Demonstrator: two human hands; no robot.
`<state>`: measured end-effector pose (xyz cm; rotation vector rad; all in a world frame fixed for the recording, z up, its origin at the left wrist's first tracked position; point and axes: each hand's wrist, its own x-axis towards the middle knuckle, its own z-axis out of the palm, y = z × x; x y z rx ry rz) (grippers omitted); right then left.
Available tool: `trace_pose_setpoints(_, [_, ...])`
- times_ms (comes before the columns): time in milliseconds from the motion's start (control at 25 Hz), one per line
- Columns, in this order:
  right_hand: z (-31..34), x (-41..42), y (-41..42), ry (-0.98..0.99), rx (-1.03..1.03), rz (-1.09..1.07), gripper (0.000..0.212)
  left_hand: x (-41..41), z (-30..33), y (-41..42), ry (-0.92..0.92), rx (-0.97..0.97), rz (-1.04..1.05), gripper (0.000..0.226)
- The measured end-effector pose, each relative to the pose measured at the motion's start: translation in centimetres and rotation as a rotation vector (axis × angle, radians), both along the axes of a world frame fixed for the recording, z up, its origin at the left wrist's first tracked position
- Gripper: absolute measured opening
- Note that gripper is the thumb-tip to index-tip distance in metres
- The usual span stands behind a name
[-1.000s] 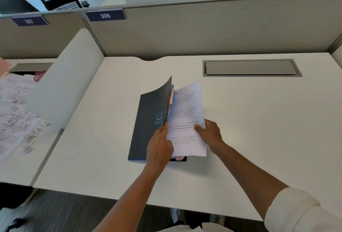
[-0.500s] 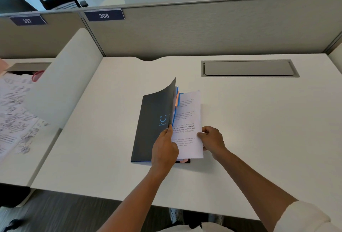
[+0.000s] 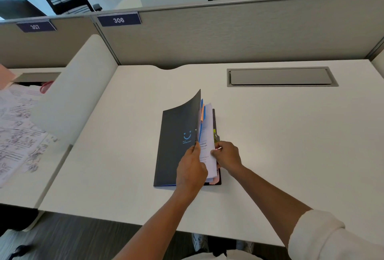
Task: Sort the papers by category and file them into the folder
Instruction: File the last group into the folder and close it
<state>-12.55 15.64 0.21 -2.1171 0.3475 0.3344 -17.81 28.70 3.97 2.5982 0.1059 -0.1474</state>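
Midway through the filing, a person bends over a white desk [image 3: 270,135] with a dark folder [image 3: 176,145] lying just ahead of both hands. The left hand [image 3: 192,171] pinches the near edge of the folder's front cover between thumb and fingers [image 3: 196,148], holding it lifted and curved upward. Just to the right of those fingers, a white printed sheet [image 3: 206,135] stands partly inside the folder, and the right hand [image 3: 227,156] grips its outer edge with curled fingers, thumb against the paper. Blue and orange dividers [image 3: 202,114] show beyond the left fingers, between cover and sheet, and a pink sheet's corner [image 3: 214,180] peeks out at the folder's near end, below the right hand.

The risks look plain enough. The sheet is bowed, so a hard push from the right fingers could crease it or catch it on a divider tab. It could also slide into the wrong section, since the dividers sit tight together and which gap it is entering cannot be told from here. If the left fingers let the cover drop early, it may trap the sheet askew with an edge left sticking out. Loose papers [image 3: 16,131] lie on the neighbouring desk, well left of both hands.
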Motion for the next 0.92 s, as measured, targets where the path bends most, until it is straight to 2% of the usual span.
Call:
trace_pose_setpoints(200, [-0.2, 0.3, 1.2, -0.015, -0.042, 0.052, 0.012, 0.0, 0.2, -0.1, 0.034, 0.033, -0.029, 0.066])
trace_pose_setpoints(280, [-0.3, 0.3, 1.5, -0.019, -0.053, 0.064, 0.007, -0.1, 0.1, -0.2, 0.046, 0.043, -0.052, 0.068])
trace_pose_setpoints(520, [-0.7, 0.3, 2.3, -0.018, -0.08, 0.103, 0.014, -0.1, -0.1, -0.6, 0.038, 0.054, -0.047, 0.06])
trace_pose_setpoints(720, [-0.8, 1.1, 1.0, -0.029, -0.073, 0.005, 0.029, -0.3, -0.4, -1.2, 0.071, 0.093, -0.088, 0.062])
trace_pose_setpoints(920, [-0.8, 1.5, -1.0, -0.033, -0.112, 0.002, 0.019, -0.2, -2.1, -2.5, 0.141, 0.229, -0.158, 0.071])
